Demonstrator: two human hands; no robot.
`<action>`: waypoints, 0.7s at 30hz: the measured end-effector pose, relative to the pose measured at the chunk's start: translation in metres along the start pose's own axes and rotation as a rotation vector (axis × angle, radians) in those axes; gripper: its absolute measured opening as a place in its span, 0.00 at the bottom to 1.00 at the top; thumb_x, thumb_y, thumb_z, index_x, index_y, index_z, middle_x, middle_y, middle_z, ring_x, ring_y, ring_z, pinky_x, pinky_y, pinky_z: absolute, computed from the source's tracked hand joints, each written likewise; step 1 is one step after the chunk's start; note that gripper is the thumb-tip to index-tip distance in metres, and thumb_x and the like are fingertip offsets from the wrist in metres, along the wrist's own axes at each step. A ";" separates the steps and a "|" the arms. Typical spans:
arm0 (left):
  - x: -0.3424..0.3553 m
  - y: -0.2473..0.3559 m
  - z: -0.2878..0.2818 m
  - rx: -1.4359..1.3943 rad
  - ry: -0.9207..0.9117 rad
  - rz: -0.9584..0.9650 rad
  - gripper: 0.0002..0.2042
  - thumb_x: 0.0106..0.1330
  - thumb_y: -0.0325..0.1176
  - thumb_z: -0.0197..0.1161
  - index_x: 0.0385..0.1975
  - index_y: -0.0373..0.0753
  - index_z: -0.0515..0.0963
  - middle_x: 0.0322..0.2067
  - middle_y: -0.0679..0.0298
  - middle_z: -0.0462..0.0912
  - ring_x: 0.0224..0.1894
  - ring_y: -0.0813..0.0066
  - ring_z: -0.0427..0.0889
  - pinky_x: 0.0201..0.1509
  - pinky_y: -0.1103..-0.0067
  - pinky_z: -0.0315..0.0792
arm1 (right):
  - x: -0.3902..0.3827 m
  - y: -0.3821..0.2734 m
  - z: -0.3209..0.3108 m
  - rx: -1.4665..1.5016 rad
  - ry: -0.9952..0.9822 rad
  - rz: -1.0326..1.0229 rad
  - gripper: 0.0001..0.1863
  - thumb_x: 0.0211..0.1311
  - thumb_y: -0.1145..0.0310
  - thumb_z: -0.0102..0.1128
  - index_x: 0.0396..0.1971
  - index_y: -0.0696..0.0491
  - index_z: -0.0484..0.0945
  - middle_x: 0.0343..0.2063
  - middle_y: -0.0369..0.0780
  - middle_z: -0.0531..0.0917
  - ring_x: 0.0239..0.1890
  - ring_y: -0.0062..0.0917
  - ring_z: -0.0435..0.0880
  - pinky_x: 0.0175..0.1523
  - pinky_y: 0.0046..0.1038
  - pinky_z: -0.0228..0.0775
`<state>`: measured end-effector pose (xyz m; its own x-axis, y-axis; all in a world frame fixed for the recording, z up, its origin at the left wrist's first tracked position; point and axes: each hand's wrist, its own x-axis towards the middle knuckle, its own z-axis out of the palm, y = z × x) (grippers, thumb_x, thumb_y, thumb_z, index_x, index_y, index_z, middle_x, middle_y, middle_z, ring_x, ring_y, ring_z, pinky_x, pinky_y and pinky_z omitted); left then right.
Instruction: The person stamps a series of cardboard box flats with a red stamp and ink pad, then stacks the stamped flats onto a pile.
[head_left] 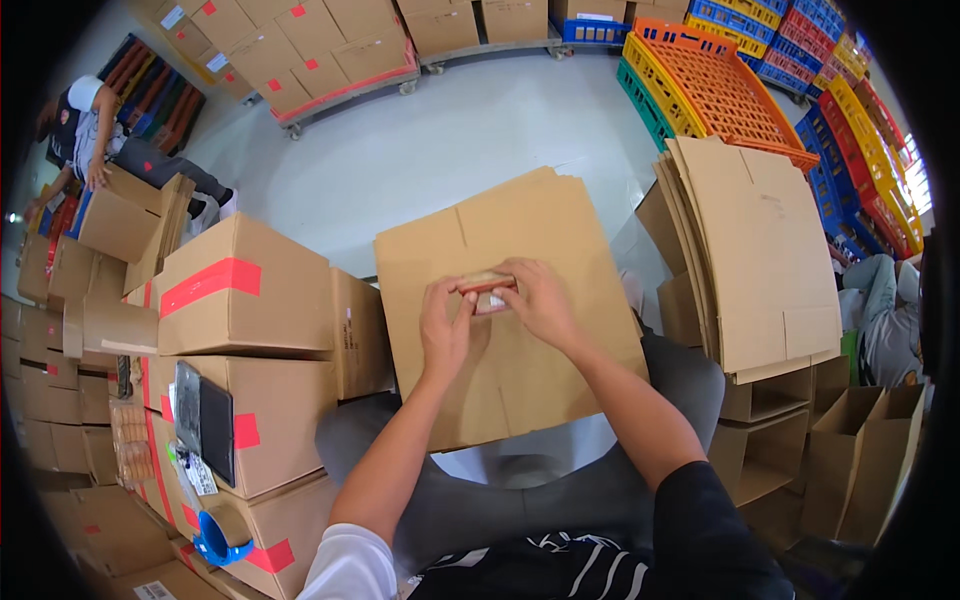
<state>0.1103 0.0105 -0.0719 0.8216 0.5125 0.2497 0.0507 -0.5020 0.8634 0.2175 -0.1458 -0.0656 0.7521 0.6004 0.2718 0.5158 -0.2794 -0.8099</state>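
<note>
A flat cardboard sheet or stack (pixel 510 380) lies across my lap. Over its middle, my left hand (pixel 446 330) and my right hand (pixel 535 305) both grip a small flat reddish-brown item (pixel 486 283) with a pale top, from opposite sides. A lighter part with a white patch (pixel 489 301) shows just below it, between my thumbs; whether it is a second piece I cannot tell. The fingertips on the far side are partly hidden.
Taped boxes (pixel 240 285) at left carry a dark tablet (pixel 205 420) and blue tape dispenser (pixel 222 535). Folded cartons (pixel 760 250) stand right, crates (pixel 715 80) behind. Loaded trolleys (pixel 335 85) line the back. Other people (pixel 100 130) (pixel 880 320) sit at both sides.
</note>
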 end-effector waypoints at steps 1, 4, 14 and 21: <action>0.008 0.001 0.006 -0.021 0.026 -0.014 0.11 0.67 0.30 0.66 0.45 0.33 0.78 0.47 0.54 0.81 0.52 0.58 0.79 0.59 0.70 0.71 | 0.008 0.008 0.002 0.007 0.007 -0.009 0.18 0.59 0.70 0.67 0.50 0.56 0.81 0.49 0.44 0.82 0.56 0.41 0.77 0.60 0.38 0.69; 0.021 -0.016 0.022 -0.032 0.045 -0.030 0.12 0.65 0.30 0.68 0.44 0.33 0.77 0.48 0.53 0.80 0.54 0.58 0.79 0.60 0.69 0.71 | 0.026 0.028 0.005 0.035 -0.038 0.017 0.18 0.59 0.70 0.67 0.49 0.57 0.81 0.49 0.44 0.82 0.56 0.41 0.77 0.61 0.38 0.69; 0.036 -0.059 0.054 -0.130 0.041 -0.205 0.13 0.62 0.33 0.71 0.42 0.36 0.79 0.51 0.57 0.84 0.55 0.57 0.78 0.61 0.67 0.69 | 0.019 0.074 0.041 -0.141 0.207 0.019 0.20 0.59 0.69 0.67 0.51 0.54 0.78 0.53 0.42 0.81 0.59 0.39 0.75 0.63 0.40 0.63; 0.033 -0.062 0.062 0.086 0.101 -0.091 0.11 0.62 0.30 0.71 0.42 0.35 0.81 0.50 0.58 0.85 0.55 0.61 0.79 0.62 0.67 0.69 | 0.021 0.073 0.044 -0.284 0.159 0.105 0.22 0.62 0.68 0.65 0.56 0.54 0.75 0.57 0.42 0.80 0.63 0.38 0.72 0.65 0.42 0.58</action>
<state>0.1696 0.0154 -0.1448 0.7502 0.6239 0.2187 0.1743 -0.5057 0.8449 0.2533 -0.1205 -0.1416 0.8501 0.4390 0.2909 0.5093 -0.5445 -0.6664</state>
